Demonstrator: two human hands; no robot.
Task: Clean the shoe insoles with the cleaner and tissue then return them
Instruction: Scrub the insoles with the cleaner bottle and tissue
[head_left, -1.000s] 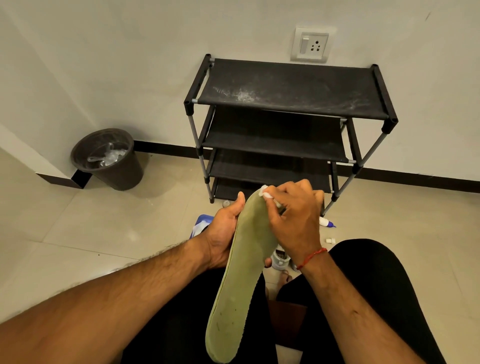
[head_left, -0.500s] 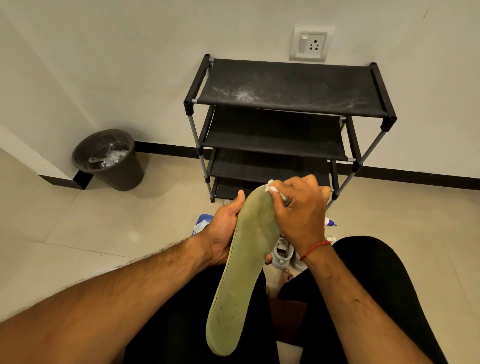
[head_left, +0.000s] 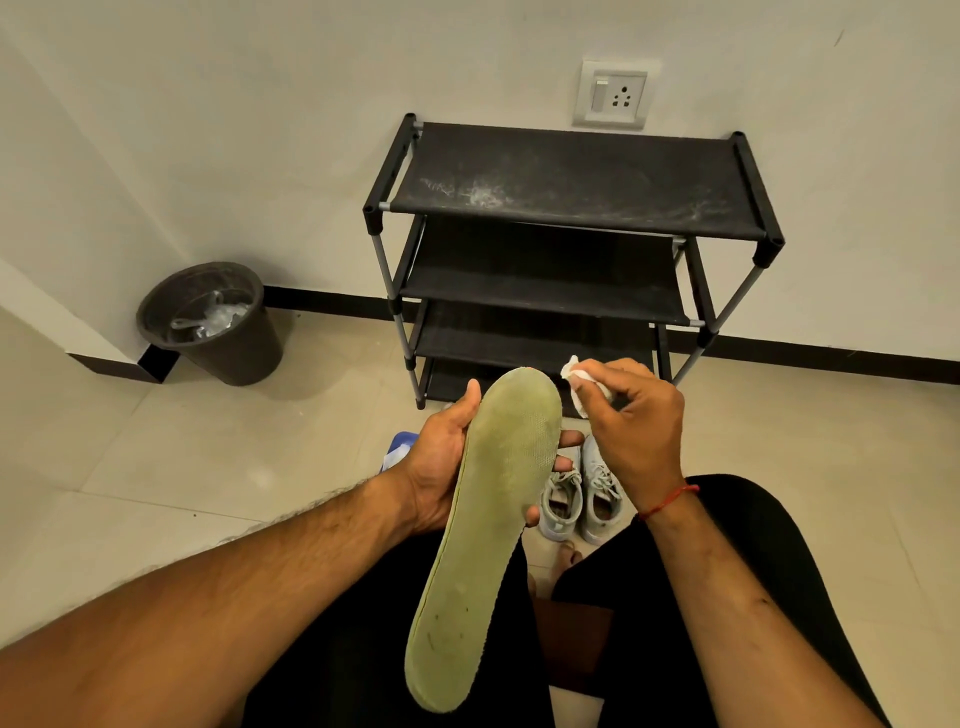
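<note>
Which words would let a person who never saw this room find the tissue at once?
Find the black shoe rack against the white wall. In front of its lowest shelves, the left hand holds a long green insole. Just right of the insole's far end, the right hand pinches the tissue: a small crumpled wad, the only white thing in either hand.

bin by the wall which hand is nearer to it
Left. The left hand, holding the insole, is on the side toward the bin; the right hand, pinching the tissue, is beyond the insole, farther off.
</note>
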